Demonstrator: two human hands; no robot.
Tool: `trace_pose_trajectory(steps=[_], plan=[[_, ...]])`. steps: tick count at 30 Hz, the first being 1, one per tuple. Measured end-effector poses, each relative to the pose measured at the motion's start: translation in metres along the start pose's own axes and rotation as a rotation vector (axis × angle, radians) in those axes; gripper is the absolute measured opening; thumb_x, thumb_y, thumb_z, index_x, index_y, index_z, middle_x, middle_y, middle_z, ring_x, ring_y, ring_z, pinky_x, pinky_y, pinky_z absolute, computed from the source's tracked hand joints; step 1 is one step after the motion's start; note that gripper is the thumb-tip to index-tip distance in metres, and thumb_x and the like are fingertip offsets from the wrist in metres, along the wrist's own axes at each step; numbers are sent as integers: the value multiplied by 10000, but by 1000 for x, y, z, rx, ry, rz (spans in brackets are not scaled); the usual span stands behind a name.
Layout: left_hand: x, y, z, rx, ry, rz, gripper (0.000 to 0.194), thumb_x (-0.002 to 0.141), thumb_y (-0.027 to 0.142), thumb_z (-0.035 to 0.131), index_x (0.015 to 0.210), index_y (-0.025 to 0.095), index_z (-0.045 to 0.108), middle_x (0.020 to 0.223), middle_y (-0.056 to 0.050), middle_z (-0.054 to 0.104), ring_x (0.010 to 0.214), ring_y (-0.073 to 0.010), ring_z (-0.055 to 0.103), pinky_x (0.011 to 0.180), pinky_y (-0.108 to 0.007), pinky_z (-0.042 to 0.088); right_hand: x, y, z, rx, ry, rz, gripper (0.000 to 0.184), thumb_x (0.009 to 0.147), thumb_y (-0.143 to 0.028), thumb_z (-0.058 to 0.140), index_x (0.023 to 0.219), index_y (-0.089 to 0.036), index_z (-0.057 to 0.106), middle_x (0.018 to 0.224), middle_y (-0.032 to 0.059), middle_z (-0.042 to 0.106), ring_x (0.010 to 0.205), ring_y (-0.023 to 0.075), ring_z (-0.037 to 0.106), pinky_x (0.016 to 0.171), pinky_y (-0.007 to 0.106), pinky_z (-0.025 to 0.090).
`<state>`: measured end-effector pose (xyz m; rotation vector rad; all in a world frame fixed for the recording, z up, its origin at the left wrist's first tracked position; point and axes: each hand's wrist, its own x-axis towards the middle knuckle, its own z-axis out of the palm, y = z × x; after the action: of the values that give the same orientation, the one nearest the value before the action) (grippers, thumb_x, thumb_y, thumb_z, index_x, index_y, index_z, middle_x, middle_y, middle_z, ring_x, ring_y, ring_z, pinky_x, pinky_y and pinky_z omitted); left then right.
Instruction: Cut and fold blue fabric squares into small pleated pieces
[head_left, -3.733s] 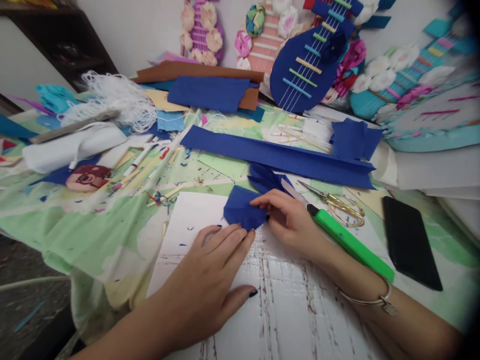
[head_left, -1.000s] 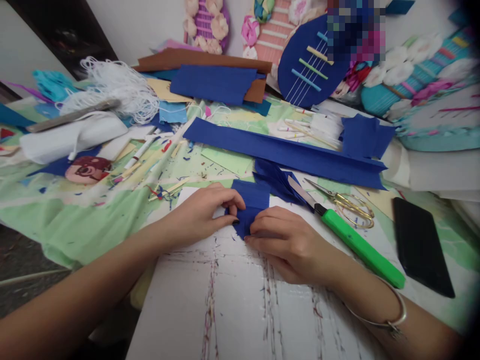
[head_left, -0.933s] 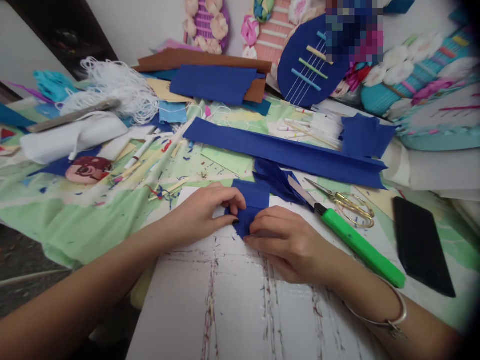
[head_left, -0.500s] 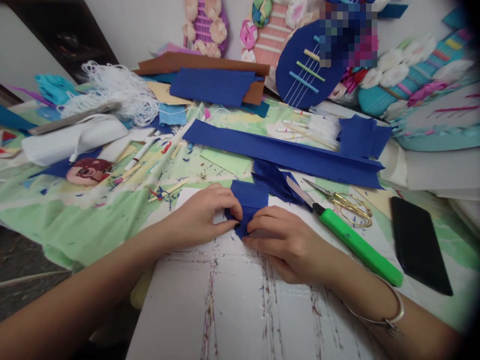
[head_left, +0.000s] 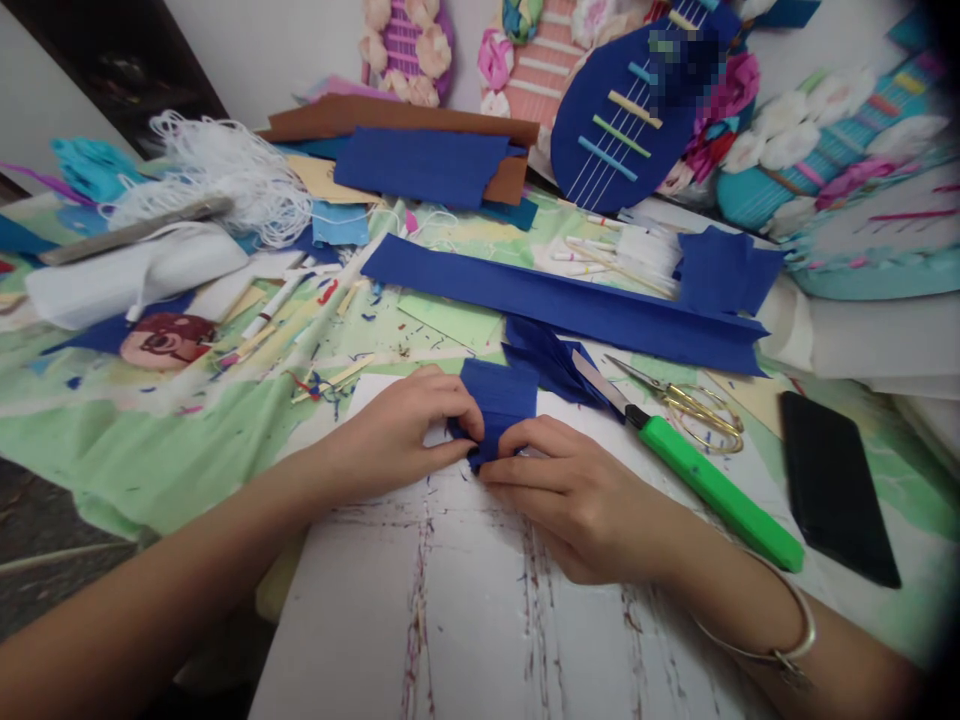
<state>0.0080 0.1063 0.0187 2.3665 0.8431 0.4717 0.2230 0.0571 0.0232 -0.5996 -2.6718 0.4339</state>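
Note:
A small piece of dark blue crepe paper (head_left: pixel 499 390) lies on the white board (head_left: pixel 360 600), its near edge between my hands. My left hand (head_left: pixel 420 425) pinches the paper's left side near the lower corner. On the other side, my right hand (head_left: pixel 566 490) has its fingertips closed on the near right edge, hiding part of it. Just beyond, a crumpled blue paper piece (head_left: pixel 551 360) lies by the blade of a green-handled knife (head_left: pixel 720 490). Gold-handled scissors (head_left: pixel 701 415) rest beside the knife.
A long blue paper strip (head_left: pixel 555 295) stretches across behind my hands. A black phone (head_left: pixel 838 485) lies at right. White string (head_left: pixel 225 180), a white roll (head_left: pixel 142 275) and folded blue paper (head_left: pixel 424 165) sit farther back. Decorated panels (head_left: pixel 630 120) lean on the wall.
My right fingers have shifted slightly left and down along the paper's near edge. My left hand keeps its pinch, and the view has moved a little.

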Motion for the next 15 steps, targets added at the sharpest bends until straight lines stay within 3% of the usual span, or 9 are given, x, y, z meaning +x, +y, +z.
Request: trace_pose_trajectory(steps=[8,15], plan=[[0,0,1,-37,26,-86,78,848,232,550,897,181,583,915,-44,564,890,-188,514,771,-320,423,3,-6,-4,-28,-70,19,236,863,-37,371,893,-124,589,839,95,625,904,218,473,773,367,435],[1,-4,-1,-33,132,-163,175,808,94,443,813,183,594,877,-30,541,800,-148,517,713,-278,429,1,-5,-4,-45,-102,39,180,822,-28,440,892,-125,574,814,75,604,919,221,464,781,359,423]])
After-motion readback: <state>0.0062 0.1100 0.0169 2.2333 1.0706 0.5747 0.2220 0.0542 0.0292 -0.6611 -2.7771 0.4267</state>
